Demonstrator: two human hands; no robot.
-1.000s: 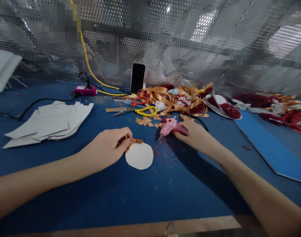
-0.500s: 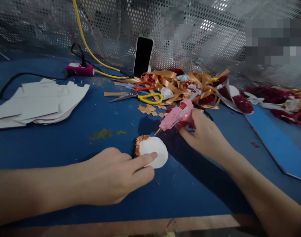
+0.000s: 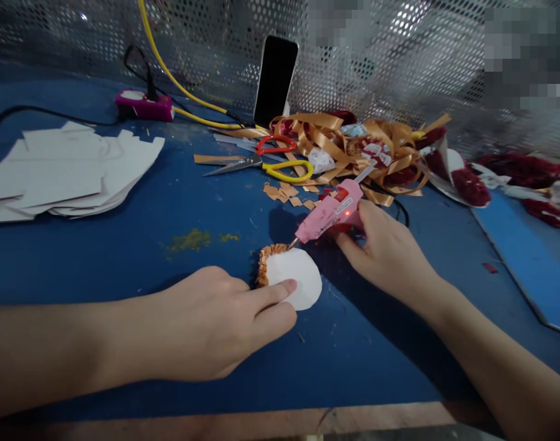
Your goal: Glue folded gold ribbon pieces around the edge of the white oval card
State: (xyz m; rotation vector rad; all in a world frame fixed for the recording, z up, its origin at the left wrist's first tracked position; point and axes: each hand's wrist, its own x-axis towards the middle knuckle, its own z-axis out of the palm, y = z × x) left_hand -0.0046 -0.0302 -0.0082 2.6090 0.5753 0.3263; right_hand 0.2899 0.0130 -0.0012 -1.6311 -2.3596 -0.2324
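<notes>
While R hand point(image 3: 393, 257) has its grip wrapped round 1 pink glue gun point(image 3: 328, 212), L hand point(image 3: 220, 324) touches 1 white disc point(image 3: 305, 272); can't tell if pinching. Behind: 1 pr scissors point(image 3: 253, 162), 1 phone point(image 3: 276, 79).

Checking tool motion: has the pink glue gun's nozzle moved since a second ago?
Yes: against the scissors, the nozzle has shifted left and toward the near side, to the edge of the white disc.
</notes>
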